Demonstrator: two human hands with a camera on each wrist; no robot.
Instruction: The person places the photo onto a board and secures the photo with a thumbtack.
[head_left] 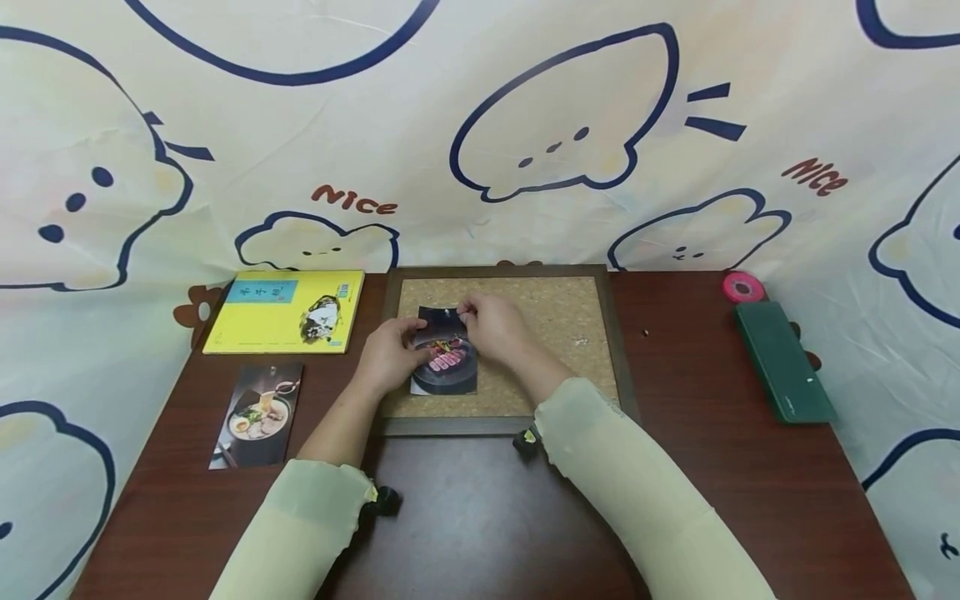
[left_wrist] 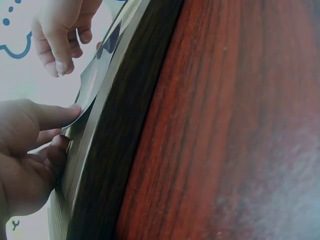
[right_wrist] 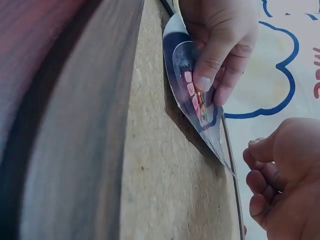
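Observation:
A photo card of sliced meat on a dark plate lies over the left half of a framed corkboard. My left hand grips the card's left edge, thumb on the printed face and fingers curled behind. The card bows up from the cork in the right wrist view. Close to its top right corner, my right hand pinches a tiny clear pushpin between thumb and index finger, with the other fingers curled in.
Left of the board are a yellow book and a second photo card showing a noodle bowl. A small clear piece sits on the cork's right side. At the far right are a green box and a pink tape roll.

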